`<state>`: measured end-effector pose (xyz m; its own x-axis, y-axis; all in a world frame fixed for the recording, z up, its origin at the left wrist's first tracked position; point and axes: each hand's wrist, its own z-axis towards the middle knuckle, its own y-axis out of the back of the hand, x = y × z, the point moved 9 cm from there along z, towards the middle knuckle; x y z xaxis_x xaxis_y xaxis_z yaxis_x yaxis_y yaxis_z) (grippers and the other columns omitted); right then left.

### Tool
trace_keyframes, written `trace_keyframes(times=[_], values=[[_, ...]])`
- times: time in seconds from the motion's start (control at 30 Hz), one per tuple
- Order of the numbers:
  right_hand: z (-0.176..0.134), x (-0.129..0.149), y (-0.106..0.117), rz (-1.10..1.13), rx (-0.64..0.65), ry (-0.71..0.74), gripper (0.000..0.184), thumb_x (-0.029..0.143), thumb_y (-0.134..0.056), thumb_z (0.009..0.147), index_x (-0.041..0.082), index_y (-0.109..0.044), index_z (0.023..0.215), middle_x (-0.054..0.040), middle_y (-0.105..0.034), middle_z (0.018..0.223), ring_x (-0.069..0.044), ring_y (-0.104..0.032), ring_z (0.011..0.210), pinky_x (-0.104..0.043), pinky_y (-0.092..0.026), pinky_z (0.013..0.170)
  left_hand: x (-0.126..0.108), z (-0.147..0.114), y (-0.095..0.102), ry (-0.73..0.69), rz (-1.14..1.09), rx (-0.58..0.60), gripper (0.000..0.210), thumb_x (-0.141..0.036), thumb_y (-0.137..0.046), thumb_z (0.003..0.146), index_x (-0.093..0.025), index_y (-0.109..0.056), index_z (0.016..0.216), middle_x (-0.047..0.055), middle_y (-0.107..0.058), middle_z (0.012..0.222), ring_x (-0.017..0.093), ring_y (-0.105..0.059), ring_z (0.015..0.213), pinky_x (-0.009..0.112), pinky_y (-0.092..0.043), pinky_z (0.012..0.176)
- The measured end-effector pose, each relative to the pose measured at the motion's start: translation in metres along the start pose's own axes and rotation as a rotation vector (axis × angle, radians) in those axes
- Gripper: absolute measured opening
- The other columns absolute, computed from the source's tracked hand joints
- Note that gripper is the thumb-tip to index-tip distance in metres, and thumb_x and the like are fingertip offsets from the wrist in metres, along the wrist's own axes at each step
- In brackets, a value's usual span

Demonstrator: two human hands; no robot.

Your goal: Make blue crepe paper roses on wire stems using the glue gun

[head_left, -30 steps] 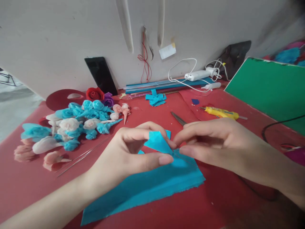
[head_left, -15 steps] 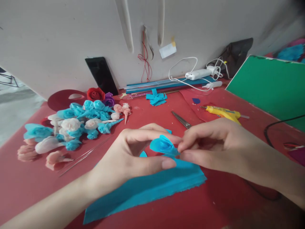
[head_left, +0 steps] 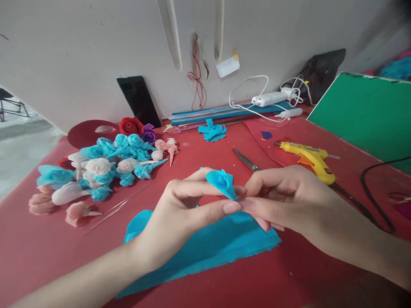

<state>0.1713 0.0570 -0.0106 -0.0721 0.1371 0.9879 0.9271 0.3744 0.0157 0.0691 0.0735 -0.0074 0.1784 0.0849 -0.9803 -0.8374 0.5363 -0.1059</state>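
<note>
In the center of the frame, the left hand (head_left: 180, 209) and the right hand (head_left: 285, 199) are meeting around a small blue crepe-paper flower (head_left: 221, 182). The left thumb and forefinger are closing on the flower's narrow lower end, with its rolled petals opening toward the upper left. The right thumb and forefinger are pinching the same tapered base from the right; the remaining right fingers are curling underneath, and what they may be holding is staying hidden.

Below the hands, a blue crepe-paper sheet (head_left: 224, 248) is lying across the lower center on a red tabletop (head_left: 192, 297). Just above the right hand, scissors (head_left: 245, 160) are resting with their blades pointing to the upper left, the handles being covered by the hand. A yellow glue gun (head_left: 305, 156) is lying right of center, its nozzle facing left.

At the left of the frame, finished-looking white roses (head_left: 99, 166) are sitting among blue paper flowers (head_left: 128, 145), with thin wires (head_left: 112, 213) lying near them. A red rose (head_left: 131, 125) is resting beside a purple flower (head_left: 149, 133), and a black smartphone (head_left: 139, 100) is leaning against the wall behind. At the upper right, a green board (head_left: 369, 115) is standing tilted.
</note>
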Motion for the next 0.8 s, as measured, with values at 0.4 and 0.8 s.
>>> trace_keyframes(times=[0.4, 0.8], values=[[0.008, 0.001, 0.002, -0.207, -0.093, 0.030, 0.016, 0.026, -0.063, 0.077, 0.018, -0.065, 0.063, 0.0036, -0.053, 0.050, -0.003, -0.043, 0.045, -0.011, -0.030, 0.040, 0.007, 0.002, 0.025, 0.066, -0.215, -0.264, 0.011, -0.030, -0.077, 0.069, -0.027, -0.072, 0.060, -0.006, -0.055, 0.068, 0.006, -0.047, 0.068, 0.014, -0.042, 0.066], [0.007, -0.008, -0.003, -0.096, -0.006, 0.012, 0.018, 0.032, -0.059, 0.081, 0.017, -0.066, 0.074, 0.0016, -0.051, 0.055, -0.004, -0.038, 0.046, -0.016, -0.027, 0.041, 0.020, -0.002, 0.003, 0.129, -0.185, -0.107, 0.008, -0.025, -0.069, 0.078, -0.023, -0.073, 0.073, -0.001, -0.055, 0.074, 0.010, -0.051, 0.072, 0.019, -0.045, 0.064]])
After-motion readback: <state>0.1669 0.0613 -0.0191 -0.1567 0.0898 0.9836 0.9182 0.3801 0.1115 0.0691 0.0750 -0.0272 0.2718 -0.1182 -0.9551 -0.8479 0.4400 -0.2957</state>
